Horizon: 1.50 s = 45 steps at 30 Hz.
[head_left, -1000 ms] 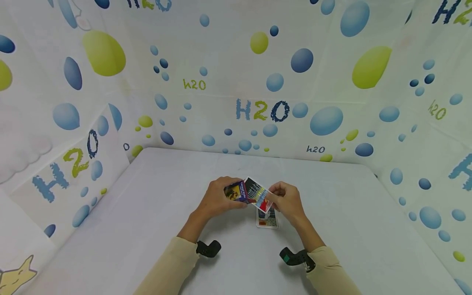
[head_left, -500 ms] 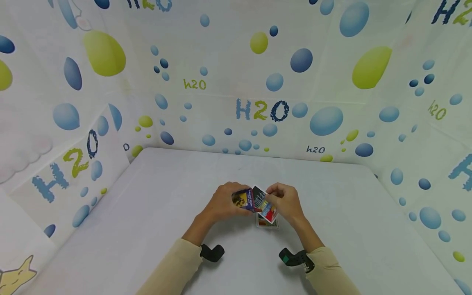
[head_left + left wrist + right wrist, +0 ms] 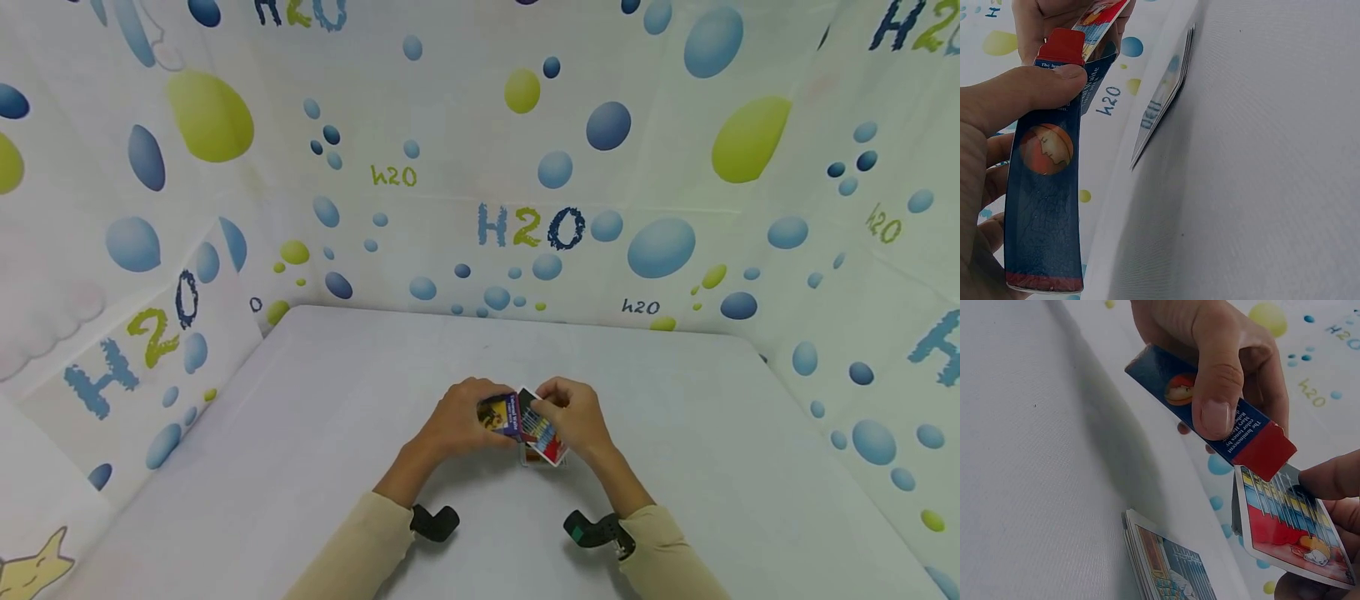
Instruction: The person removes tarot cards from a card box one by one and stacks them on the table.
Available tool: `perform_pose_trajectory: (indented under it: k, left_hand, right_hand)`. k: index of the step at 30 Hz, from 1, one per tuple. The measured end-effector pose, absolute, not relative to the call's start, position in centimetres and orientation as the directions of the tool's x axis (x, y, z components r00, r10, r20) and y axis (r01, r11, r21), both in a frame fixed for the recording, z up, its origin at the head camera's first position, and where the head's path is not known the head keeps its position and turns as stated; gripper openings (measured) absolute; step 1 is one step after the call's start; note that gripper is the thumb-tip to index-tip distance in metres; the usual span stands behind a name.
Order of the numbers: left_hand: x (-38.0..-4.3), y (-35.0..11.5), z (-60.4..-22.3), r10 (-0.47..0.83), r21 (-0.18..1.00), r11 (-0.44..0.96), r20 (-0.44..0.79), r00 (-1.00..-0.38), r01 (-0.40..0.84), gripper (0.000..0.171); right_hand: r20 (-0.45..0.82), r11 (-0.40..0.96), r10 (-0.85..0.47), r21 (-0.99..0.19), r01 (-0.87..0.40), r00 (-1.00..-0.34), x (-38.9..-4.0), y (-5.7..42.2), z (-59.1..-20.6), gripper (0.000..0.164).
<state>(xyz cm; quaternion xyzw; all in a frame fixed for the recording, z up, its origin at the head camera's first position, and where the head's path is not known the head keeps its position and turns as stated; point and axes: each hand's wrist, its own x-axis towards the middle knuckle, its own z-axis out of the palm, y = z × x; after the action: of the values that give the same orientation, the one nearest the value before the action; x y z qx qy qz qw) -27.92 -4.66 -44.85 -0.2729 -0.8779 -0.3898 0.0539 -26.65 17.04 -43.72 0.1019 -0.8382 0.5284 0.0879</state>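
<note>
My left hand (image 3: 461, 425) grips a narrow dark blue card box (image 3: 1044, 206) with red end flaps, its thumb across the printed side. Between thumb and fingers, my right hand (image 3: 577, 412) pinches a picture card (image 3: 1285, 525) showing several swords over a lying figure. The card's upper end is right at the box's open end, beside a red flap (image 3: 1266, 450). Below both hands, a stack of similar cards (image 3: 1175, 569) lies face up on the table, mostly covered by the held card in the head view. Any contents of the box are hidden.
A white-covered table (image 3: 360, 358) extends around the hands. Behind it hangs a pale curtain (image 3: 450, 100) printed with blue and green drops and H2O lettering. Dark wrist cameras (image 3: 435, 523) sit at both cuffs of the beige sleeves.
Both hands have come lower, toward the person, and the left hand with the box has shifted right. The held card now hangs more steeply and covers more of the stack.
</note>
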Motion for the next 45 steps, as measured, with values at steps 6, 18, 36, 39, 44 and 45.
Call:
perform_pose_trajectory:
  k: [6, 18, 36, 39, 44, 45]
  left_hand:
    - [-27.9, -4.7, -44.9, 0.439, 0.648, 0.548, 0.316, -0.841, 0.530, 0.070]
    - [-28.1, -5.3, -44.5, 0.402, 0.672, 0.527, 0.342, -0.849, 0.520, 0.067]
    - [-28.5, -6.5, -44.3, 0.307, 0.698, 0.574, 0.301, -0.903, 0.428, 0.071]
    - [-28.6, -6.8, -44.3, 0.287, 0.701, 0.580, 0.300, -0.910, 0.415, 0.072]
    - [-28.7, -7.0, -44.2, 0.258, 0.720, 0.575, 0.291, -0.921, 0.388, 0.072]
    - [-28.7, -7.1, -44.2, 0.256, 0.724, 0.571, 0.291, -0.922, 0.387, 0.072]
  right_hand:
    - [0.256, 0.436, -0.084, -0.860, -0.266, -0.963, -26.6, 17.0, -43.8, 0.006]
    - [0.246, 0.431, -0.027, -0.872, -0.234, -0.969, -27.0, 17.3, -43.9, 0.007]
    - [0.193, 0.367, 0.149, -0.921, -0.127, -0.970, -27.9, 18.4, -44.7, 0.011]
    - [0.167, 0.360, 0.162, -0.928, -0.099, -0.973, -27.9, 18.5, -44.8, 0.011]
    - [0.108, 0.341, 0.185, -0.939, -0.040, -0.977, -28.0, 18.6, -45.0, 0.014]
    - [0.095, 0.345, 0.187, -0.938, -0.026, -0.978, -27.9, 18.6, -45.0, 0.014]
